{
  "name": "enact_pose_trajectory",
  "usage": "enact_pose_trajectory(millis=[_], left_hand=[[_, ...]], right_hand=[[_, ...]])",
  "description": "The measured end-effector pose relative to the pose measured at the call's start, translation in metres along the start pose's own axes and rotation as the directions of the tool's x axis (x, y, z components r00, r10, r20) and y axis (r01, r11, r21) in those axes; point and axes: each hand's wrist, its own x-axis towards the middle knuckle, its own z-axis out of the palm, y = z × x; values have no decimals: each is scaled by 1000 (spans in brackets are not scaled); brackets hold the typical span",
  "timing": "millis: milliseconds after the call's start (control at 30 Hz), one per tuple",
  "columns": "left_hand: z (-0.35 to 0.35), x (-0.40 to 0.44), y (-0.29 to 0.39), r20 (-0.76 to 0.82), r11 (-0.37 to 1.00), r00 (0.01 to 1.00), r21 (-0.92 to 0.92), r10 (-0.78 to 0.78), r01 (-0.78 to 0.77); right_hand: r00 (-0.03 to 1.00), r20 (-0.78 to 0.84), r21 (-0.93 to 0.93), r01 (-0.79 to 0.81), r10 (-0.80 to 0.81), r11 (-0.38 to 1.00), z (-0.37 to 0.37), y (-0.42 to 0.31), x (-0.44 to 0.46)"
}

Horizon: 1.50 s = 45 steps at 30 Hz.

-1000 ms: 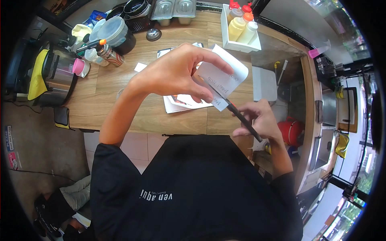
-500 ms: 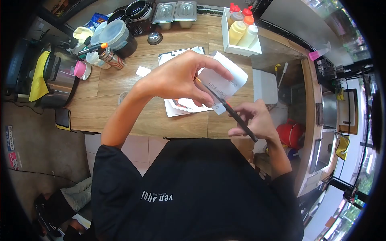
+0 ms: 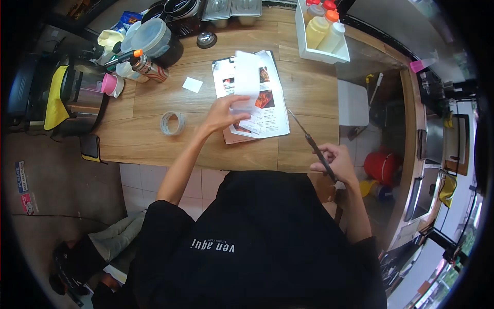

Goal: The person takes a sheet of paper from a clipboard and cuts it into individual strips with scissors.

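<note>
As I read the surface [image 3: 303, 92] from left to right, I log the tape [image 3: 172, 123] near the front edge, left of centre. Card [image 3: 193, 84]: behind it and to the right, apart from the sheets.

Left hand [image 3: 223, 113]: thumb and fingers grasping the paper strip [image 3: 246, 72] by its lower part. Strip lies across my view of the sheets [image 3: 272, 116], its long axis running toward the back edge; writing at its lower end too small to read. Contact with the sheets: cannot tell.

Blade [image 3: 301, 124]: slanted, tip beside the sheets' right edge in view, height unclear. Right hand [image 3: 339, 165]: fingers around the dark handle, close to the front right corner. Single blade or scissors: cannot tell.

Handling notes, my judgement: I would pinch the strip lightly and evenly, since thin paper probably creases or curls under a hard grip. Spreading it flat should make control easier. I would keep the tip turned away from the left fingers and off the sheets, which it could nick.
</note>
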Motion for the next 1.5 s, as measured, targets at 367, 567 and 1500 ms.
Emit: enact_pose_trajectory(millis=[367,567,1500], left_hand=[[-68,-11,112,32,864,992,-494,122,-90],[-83,-19,146,135,884,981,-463,137,-60],[-94,-17,189,194,890,911,-361,365,-280]], right_hand=[[967,188,-41,184,-173,982,-5,-41,16],[929,271,-66,280,-253,958,-8,-75,10],[857,373,-37,395,-354,918,-9,-100,3]])
